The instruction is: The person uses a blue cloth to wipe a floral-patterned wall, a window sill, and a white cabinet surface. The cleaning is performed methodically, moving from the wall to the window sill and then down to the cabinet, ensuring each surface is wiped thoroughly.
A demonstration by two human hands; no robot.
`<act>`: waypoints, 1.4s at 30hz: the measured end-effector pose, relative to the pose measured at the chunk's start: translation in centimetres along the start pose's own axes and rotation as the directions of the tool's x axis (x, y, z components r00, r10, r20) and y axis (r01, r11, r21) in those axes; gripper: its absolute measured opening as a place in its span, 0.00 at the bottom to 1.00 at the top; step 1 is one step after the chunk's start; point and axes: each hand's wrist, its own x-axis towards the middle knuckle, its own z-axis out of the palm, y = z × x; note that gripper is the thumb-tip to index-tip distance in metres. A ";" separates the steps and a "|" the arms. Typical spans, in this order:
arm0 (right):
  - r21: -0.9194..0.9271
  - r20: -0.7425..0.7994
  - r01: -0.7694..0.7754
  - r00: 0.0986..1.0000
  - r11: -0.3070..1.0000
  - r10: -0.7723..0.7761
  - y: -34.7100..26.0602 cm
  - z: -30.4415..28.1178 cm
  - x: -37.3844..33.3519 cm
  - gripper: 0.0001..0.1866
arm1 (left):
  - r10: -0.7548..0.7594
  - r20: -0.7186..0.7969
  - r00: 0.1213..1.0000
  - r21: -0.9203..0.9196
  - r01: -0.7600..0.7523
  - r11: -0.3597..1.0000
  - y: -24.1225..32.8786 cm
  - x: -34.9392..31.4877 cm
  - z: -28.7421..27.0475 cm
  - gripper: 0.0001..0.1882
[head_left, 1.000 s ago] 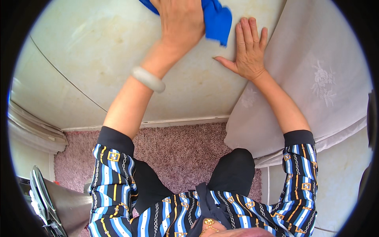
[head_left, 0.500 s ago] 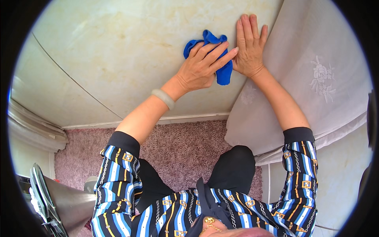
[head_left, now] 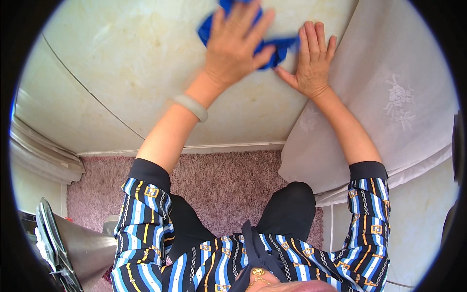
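Left hand (head_left: 233,48): palm down on the blue cloth (head_left: 278,54), fingers spread apart, motion-blurred. No pinch visible; underside of the palm hidden, so can't tell if any fold is tucked in. Cloth sits under the hand, bunched, sticking out left of the fingers, past the fingertips and right of the thumb.

Right hand (head_left: 314,68): just right of the left-hand grip, empty, fingers straight and nearly together, thumb out, flat on the pale marbled panel (head_left: 136,73). Looks like a brace. Cloth's right-hand tail reaches its fingers; touching or only just beside, can't tell.

Around the grip: pale embroidered curtain (head_left: 369,97) right of the right hand, panel seam (head_left: 87,90) off to the left, carpet (head_left: 228,175) bodyward. Bracelet (head_left: 191,107) on the left wrist, clear of the cloth.

Step in hand, my read: mid-wipe, cloth worked over the panel. Next move calls for flat, even palm pressure, loose corners gathered under the fingers, and a path clear of the right thumb and curtain edge.
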 end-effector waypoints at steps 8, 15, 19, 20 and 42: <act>0.064 0.013 0.013 1.000 0.998 -0.014 0.4 0.0 -0.5 0.52 | 0.300 0.422 0.855 0.042 -0.349 0.936 2.0 -7.9 0.4 0.32; 0.070 0.024 0.047 0.998 0.996 -0.049 -0.3 -0.2 0.1 0.44 | 0.021 0.160 0.987 0.131 -0.042 0.991 -2.2 0.5 -2.5 0.36; 0.009 0.031 0.137 0.990 0.991 -0.137 -2.5 0.0 2.6 0.30 | 0.026 0.141 0.990 0.057 -0.035 0.998 -1.6 2.2 -3.0 0.37; -0.019 0.059 0.124 0.991 0.992 -0.123 -3.0 0.1 3.1 0.28 | 0.022 0.217 0.976 0.112 -0.048 0.993 -1.4 1.6 -3.1 0.39; -0.016 0.171 0.178 0.970 0.984 -0.172 -0.7 -0.4 -0.3 0.32 | -0.065 0.168 0.984 -0.003 0.066 0.998 -2.6 -4.0 -1.6 0.42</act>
